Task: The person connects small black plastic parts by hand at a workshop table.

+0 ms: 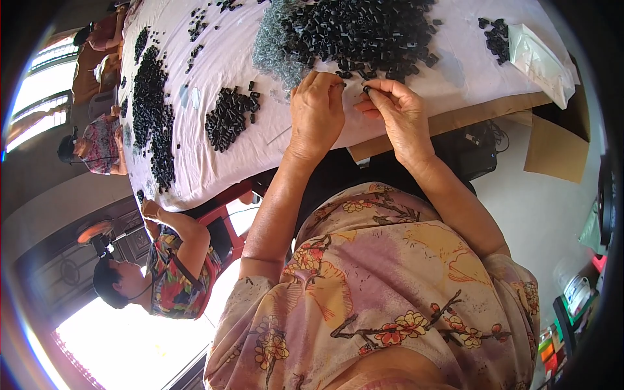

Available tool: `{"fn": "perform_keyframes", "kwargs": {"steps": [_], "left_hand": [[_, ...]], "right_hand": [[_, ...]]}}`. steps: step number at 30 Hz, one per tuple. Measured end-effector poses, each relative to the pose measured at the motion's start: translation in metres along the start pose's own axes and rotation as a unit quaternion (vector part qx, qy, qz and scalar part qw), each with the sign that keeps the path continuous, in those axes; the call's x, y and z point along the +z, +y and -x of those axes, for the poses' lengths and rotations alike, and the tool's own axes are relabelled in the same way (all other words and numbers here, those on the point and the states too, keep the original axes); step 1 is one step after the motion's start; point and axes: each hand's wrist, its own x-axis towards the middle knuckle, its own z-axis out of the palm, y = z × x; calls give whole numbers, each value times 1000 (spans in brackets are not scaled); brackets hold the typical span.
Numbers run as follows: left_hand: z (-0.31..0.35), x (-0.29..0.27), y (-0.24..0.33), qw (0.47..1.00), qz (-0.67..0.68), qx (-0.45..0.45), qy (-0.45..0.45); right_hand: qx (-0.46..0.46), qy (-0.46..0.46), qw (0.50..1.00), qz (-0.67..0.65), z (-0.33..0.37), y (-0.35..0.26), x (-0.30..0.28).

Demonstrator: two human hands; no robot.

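My right hand (404, 123) pinches a small black tubular piece (366, 90) between thumb and forefinger, its other fingers curled below. Close by on the left, my left hand (317, 114) has its thumb and forefinger pressed together; what they hold, if anything, is too small to make out. The two hands are slightly apart, above the table's near edge. Just beyond them lies a large heap of black tubular pieces (364, 39). A tangled grey mass of fine, wire-like bits (276, 49) adjoins the heap on its left.
A pale cloth (273, 110) covers the table. Smaller piles of black pieces (227, 117) lie leftward, with a long dark pile (153, 117) farther left. A white plastic bag (539, 62) hangs near a cardboard box (556, 146) at right. Other people (172, 260) sit along the left side.
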Motion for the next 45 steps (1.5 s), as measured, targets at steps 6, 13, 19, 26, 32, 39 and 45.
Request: {"fn": "perform_keyframes", "kwargs": {"steps": [6, 13, 19, 26, 32, 39, 45], "left_hand": [[0, -10, 19, 977, 186, -86, -55], [3, 1, 31, 995, 100, -11, -10], [-1, 2, 34, 993, 113, -18, 31], [4, -4, 41, 996, 89, 8, -25], [8, -4, 39, 997, 75, 14, -21], [6, -6, 33, 995, 93, 12, -26], [8, -4, 39, 998, 46, 28, -18]], "right_hand": [[9, -7, 1000, -10, -1, 2, -2], [-17, -10, 1000, 4, 1, 3, 0], [20, 23, 999, -37, 1, -2, 3], [-2, 29, 999, -37, -1, 5, -2], [4, 28, 999, -27, -1, 4, 0], [12, 34, 998, -43, 1, 0, 2], [-2, 27, 999, -28, 0, 5, -1]]}}
